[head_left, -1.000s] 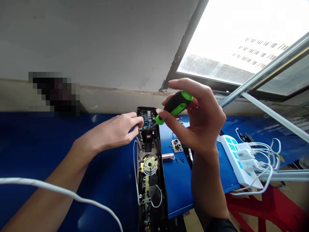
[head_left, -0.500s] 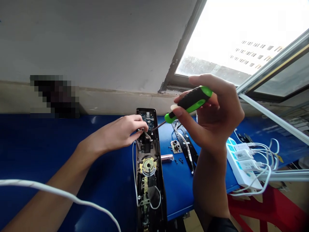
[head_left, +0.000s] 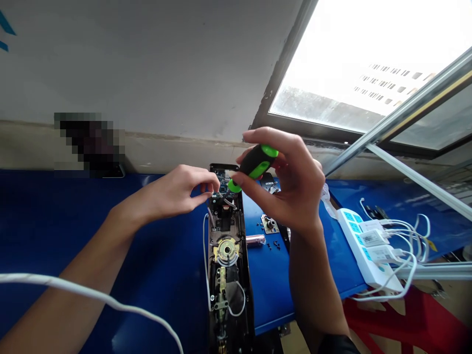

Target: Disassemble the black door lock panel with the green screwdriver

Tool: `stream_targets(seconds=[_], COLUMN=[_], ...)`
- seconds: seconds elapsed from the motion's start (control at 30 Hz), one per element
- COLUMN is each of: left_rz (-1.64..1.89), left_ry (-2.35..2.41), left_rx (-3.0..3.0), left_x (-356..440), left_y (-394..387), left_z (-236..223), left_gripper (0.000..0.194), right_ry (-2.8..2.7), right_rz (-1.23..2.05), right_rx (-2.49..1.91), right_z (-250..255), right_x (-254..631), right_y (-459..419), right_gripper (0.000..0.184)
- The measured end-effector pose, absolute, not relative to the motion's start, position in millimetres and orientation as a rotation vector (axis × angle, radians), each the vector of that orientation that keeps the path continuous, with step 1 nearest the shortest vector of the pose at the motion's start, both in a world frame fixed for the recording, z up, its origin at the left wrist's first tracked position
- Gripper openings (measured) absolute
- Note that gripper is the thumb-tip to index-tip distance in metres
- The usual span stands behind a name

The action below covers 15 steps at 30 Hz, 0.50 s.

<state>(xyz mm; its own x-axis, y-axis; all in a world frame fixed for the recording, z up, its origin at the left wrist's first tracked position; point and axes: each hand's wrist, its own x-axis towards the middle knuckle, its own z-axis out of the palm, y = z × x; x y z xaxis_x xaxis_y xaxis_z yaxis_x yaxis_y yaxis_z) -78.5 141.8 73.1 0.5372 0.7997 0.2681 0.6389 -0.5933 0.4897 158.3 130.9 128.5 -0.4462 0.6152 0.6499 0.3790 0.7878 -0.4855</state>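
My right hand (head_left: 283, 179) is closed around the black and green handle of a screwdriver (head_left: 254, 164). Its shaft slants down to the left, and its tip is over the upper part of a long black lock housing (head_left: 241, 231), near a short grey cable (head_left: 229, 202). At the housing's left edge, my left hand (head_left: 191, 189) has thumb and fingertips drawn together beside the circuit board (head_left: 221, 178); what they pinch, if anything, is hidden. A round brass-coloured disc (head_left: 227, 250) sits mid-housing, with metal latch parts (head_left: 221, 295) below.
Right of the housing lie a small plate with a round knob (head_left: 271, 222), loose screws (head_left: 273, 245) and a pinkish wrapped bar (head_left: 255, 240). A white power strip (head_left: 356, 231) with plugged-in chargers stands farther right. A white cable (head_left: 110, 300) crosses the front left.
My right hand and the screwdriver have moved left, and the shaft now points more steeply down. My left hand has shifted slightly left, showing more of the grey cable.
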Motion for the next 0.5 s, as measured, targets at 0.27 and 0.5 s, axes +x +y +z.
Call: stream_targets(seconds=[0.27, 0.5], left_rz=[0.491, 0.453], left_ry=[1.349, 1.277], left_rx=[2.189, 2.108], left_x=[-84, -88], left_y=[140, 140], left_z=[76, 72], left_gripper=[0.024, 0.036], right_ry=[-2.008, -1.979], right_rz=[0.262, 0.266], right_rx=[-0.456, -0.455], right_z=[107, 107], right_x=[146, 146], right_y=[145, 146], right_gripper=[0.042, 0.044])
